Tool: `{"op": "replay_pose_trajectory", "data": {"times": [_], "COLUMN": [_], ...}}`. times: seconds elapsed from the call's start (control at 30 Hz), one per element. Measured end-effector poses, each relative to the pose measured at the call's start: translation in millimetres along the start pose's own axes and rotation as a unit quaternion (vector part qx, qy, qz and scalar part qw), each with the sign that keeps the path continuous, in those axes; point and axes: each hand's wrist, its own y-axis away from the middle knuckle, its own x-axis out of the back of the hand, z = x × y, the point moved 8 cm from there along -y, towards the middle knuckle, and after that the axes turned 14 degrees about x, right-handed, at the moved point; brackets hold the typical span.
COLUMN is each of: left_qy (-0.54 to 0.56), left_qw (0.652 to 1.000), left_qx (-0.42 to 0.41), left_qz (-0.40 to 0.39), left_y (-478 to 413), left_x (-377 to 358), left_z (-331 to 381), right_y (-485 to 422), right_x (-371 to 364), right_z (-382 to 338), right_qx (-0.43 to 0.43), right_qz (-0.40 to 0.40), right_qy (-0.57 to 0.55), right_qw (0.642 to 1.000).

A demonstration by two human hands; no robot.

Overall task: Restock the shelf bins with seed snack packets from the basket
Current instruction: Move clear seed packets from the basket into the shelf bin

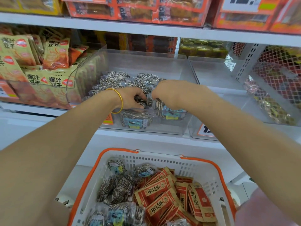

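A clear plastic shelf bin (146, 128) holds several clear packets of striped sunflower seeds (117, 80). Both my hands are inside it near its front. My left hand (132, 99), with a gold bangle on the wrist, curls its fingers round a seed packet (141, 101). My right hand (164, 93) is bent down over the packets, its fingers gripping a packet (158, 103); the fingertips are hidden. Below, a white basket with orange rim (198, 170) holds more striped seed packets (114, 188) on its left and red-and-tan packets (164, 193) on its right.
To the right stands a second clear bin (216, 75), with a few gold-toned packets (275, 111) at its right side. A bin of tan and orange snack bags (32, 62) sits to the left. Orange boxes (138, 10) fill the shelf above. A white perforated upright (249, 62) stands at right.
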Motion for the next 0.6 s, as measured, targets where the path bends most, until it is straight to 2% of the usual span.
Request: {"op": "replay_pose_trajectory", "data": {"times": [0.23, 0.6], "left_qy": [-0.008, -0.014], "left_qw": [1.0, 1.0], "left_qx": [-0.003, -0.001], "left_qz": [0.001, -0.009], "left_y": [0, 0], "left_x": [0, -2], "left_z": [1, 2], "right_y": [-19, -20], "right_x": [-3, 1], "right_z": [-2, -1], "right_qx": [0.046, 0.043], "right_qz": [-0.081, -0.073], "right_qy": [0.089, 0.081], "right_qw": [0.992, 0.993]}}
